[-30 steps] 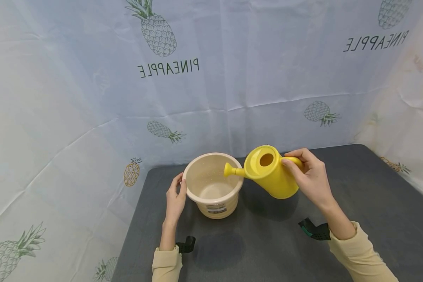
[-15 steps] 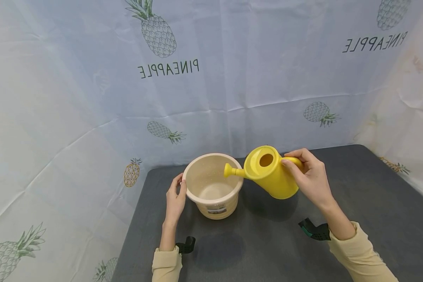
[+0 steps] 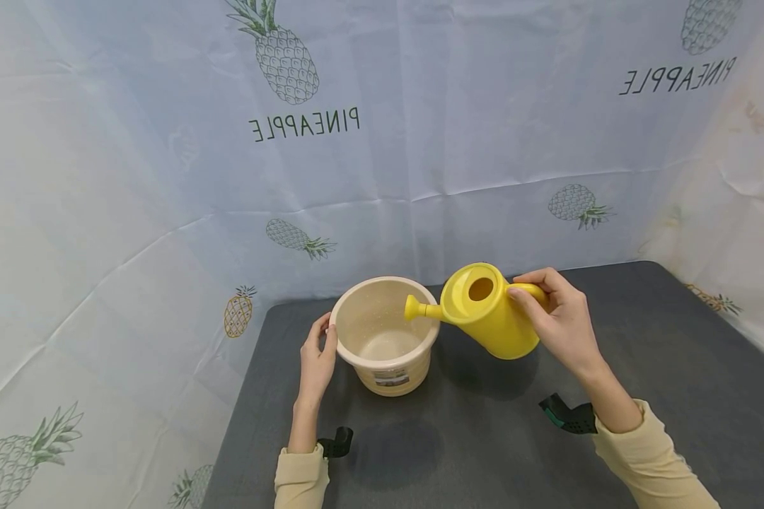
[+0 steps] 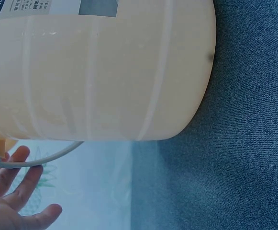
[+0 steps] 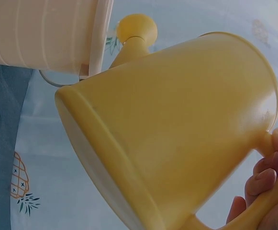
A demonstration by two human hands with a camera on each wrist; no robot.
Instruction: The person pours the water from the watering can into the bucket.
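Observation:
In the head view my right hand (image 3: 563,322) grips the handle of a yellow watering can (image 3: 499,329), with the thumb on top. The can is held above the table and tilts left, its spout over the right rim of a cream plastic bucket (image 3: 391,378). No water stream shows from the spout. At the bucket's left rim rests my left hand (image 3: 316,360). The left wrist view shows the left fingers (image 4: 31,184) relaxed and spread beside the bucket's thin wire handle (image 4: 57,155). Around the can's handle curl the right fingers (image 5: 263,179).
The bucket stands on a dark grey table (image 3: 484,452) near its back edge. A white curtain (image 3: 471,127) printed with pineapples hangs behind and at the sides. A black wrist mount (image 3: 569,415) juts from the right forearm, another mount (image 3: 336,442) from the left.

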